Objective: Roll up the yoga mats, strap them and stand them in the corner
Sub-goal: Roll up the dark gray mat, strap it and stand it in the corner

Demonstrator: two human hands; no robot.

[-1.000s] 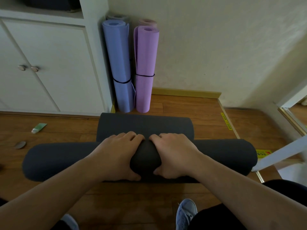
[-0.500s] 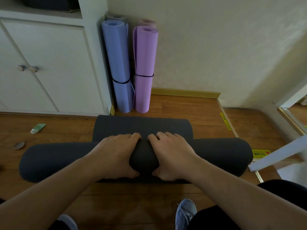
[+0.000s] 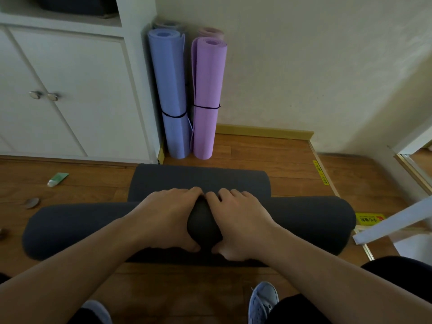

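- Dark grey yoga mat [image 3: 70, 228]: lies on the wooden floor [image 3: 245, 150] as a thick roll running left to right, with a short unrolled tail [image 3: 201, 178] reaching toward the corner.
- Left hand [image 3: 168, 218] and right hand [image 3: 238, 220]: set close together at the middle of the roll, fingers curled over its far side, thumbs tucked under the near side, both gripping the mat; the fingertips nearly meet.
- Step in hand, as judged: the last turns of rolling, before strapping.
- Technique: press down and forward evenly with both palms so that the layers stay tight. Because both hands sit at the centre, the free ends may loosen or telescope; moving the hands further apart, or checking that both ends stay flush, would keep the roll straight.
- Keep one hand clamped on the roll once the tail is taken up, or the foam is likely to spring open before a strap goes on. No loose strap can be seen here.
- Destination: the corner beside the white cabinet [image 3: 77, 101], where a blue mat [image 3: 170, 90] and a purple mat [image 3: 208, 94] stand upright, each bound with a dark band; room remains just right of them.
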